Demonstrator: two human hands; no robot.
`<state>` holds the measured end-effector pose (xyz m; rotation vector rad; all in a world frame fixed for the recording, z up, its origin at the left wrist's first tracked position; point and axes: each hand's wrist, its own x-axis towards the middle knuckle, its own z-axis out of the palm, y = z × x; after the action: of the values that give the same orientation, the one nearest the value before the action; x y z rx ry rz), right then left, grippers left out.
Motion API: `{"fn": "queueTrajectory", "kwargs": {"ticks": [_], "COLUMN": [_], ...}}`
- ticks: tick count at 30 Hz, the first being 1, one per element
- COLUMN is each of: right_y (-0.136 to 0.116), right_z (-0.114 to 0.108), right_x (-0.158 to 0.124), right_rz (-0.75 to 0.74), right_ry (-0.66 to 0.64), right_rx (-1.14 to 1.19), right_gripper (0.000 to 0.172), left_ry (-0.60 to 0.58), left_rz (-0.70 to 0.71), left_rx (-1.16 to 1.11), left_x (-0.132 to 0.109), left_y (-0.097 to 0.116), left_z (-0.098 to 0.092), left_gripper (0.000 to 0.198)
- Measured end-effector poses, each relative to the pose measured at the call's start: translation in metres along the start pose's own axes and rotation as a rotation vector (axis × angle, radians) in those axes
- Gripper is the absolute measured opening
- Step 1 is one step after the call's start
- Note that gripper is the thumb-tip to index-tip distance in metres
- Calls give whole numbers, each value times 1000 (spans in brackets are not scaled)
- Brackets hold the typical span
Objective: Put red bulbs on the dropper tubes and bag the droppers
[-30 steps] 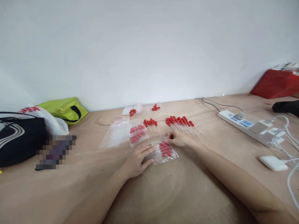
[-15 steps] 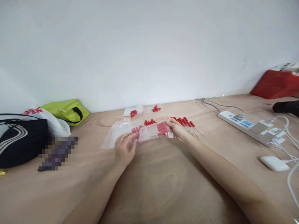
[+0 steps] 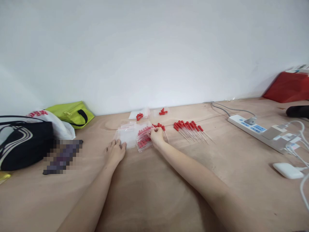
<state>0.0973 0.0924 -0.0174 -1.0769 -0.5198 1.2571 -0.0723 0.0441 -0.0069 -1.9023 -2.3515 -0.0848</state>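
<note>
My left hand (image 3: 115, 150) lies flat, fingers out, on the near edge of a stack of empty clear zip bags (image 3: 126, 135). My right hand (image 3: 156, 134) rests with curled fingers on the right end of a filled zip bag of red-capped droppers (image 3: 144, 138), which lies on the table beside the empty bags. A small row of loose red-capped droppers (image 3: 162, 129) sits just behind my right hand. A longer row of droppers (image 3: 190, 129) lies to the right.
Two small heaps of red caps (image 3: 139, 116) lie near the wall. A black bag (image 3: 23, 143), white bag and lime pouch (image 3: 71, 113) sit left. A white power strip (image 3: 258, 131), cables, a charger (image 3: 287, 169) and a red box (image 3: 287, 87) are right.
Both hands lifted the filled dropper bag from the table in front of me, carried it left and back, and laid it down beside the empty bags. My left hand let go and flattened.
</note>
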Motion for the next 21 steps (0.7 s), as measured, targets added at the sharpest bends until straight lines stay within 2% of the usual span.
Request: {"fn": "queueTrajectory", "kwargs": {"ticks": [4,8,10,12,15,16,18,21], "right_y": [-1,-12,-19,-25,-33,-36,-42,-53], "right_z": [-19,-55,-78,-100,-126,-133,-142,-147], "right_x": [-4,-13,-16,-18,-20,-21,-23,-29], "right_rz": [-59,-256,-337,-375,-392,-394,-392,-342], "right_ry": [-8,-177,-215,-226,-230,-237,-269,-378], "right_rx": [-52,-118,-207,-280,-339,-360,-418,-470], "right_gripper": [35,33,33,32,29,28,25,28], "left_ry": [48,84,109,208,471,534,550,467], "left_rz": [44,-9,-34,-61,-50,-5,150,539], "left_rx": [29,-9,-5,-13,-169,-263,-473,-641], "left_x": [1,4,6,8,6,4,-4,-18], "left_y": [-3,-6,-9,-13,-13,-10,2,31], "left_z": [-3,-3,-3,-5,-12,-16,-24,-29], "left_gripper": [38,34,34,35,34,33,33,31]}}
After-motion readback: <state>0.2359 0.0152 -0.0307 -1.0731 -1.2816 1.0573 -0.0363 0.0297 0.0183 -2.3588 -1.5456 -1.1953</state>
